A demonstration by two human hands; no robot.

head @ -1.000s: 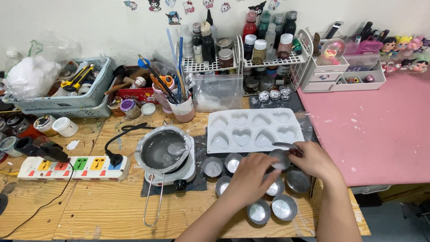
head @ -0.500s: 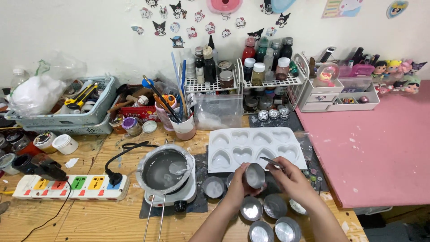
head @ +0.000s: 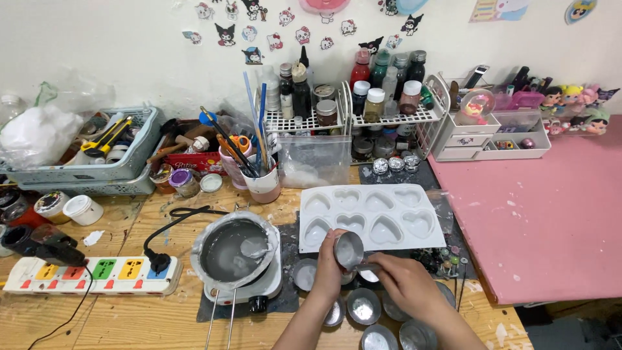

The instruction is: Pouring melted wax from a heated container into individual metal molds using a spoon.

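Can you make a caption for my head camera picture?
Left hand holds a tin cup above the heart mould.

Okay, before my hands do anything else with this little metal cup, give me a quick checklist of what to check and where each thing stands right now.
1. Cup grip: left hand holds the small metal cup lifted and tilted above the table. Ok.
2. Tool in contact: right hand brings a thin metal tool to the cup's lower edge; whether it touches cannot be told.
3. Cup contents: the inside looks grey and shiny; filled or empty, cannot tell.
4. Heart mould: lies flat just behind the cup, cavities open. Ok.
5. Melting pot: sits on its small heater, a spoon inside, apart from both hands. Ok.
6. Other metal cups: crowded right under the hands. Not ok for space.
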